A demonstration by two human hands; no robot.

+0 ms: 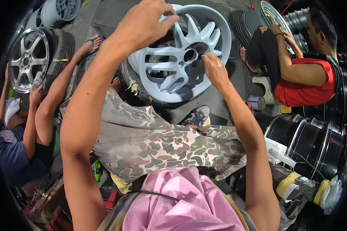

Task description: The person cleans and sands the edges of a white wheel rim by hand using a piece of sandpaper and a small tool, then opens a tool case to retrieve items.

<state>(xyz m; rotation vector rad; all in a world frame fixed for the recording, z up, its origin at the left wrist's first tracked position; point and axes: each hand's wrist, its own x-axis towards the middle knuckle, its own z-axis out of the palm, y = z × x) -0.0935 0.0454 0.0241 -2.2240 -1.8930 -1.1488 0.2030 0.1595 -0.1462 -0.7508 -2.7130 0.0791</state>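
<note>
Workshop floor of grey concrete (pixel 104 15), crowded with wheels. Upper centre: a pale grey alloy rim (pixel 181 54), tilted upright on a black tyre (pixel 142 90). Left hand (pixel 142 23) clamps a spoke at the rim's top; right hand (pixel 216 71) pinches near the hub. Upper left, a silver wheel (pixel 27 59); lower right, black rims (pixel 316 142).

Single head-worn fisheye view, no second view to share. Looked steeply down and forward over wearer's lap; forearms entered from lower edge. Pale grey wheel rim (pixel 183 54) sat close, upper centre. Frame edges curved and darkened: silver wheel (pixel 29 59) far left of rim, black rims (pixel 316 140) lower right.
</note>
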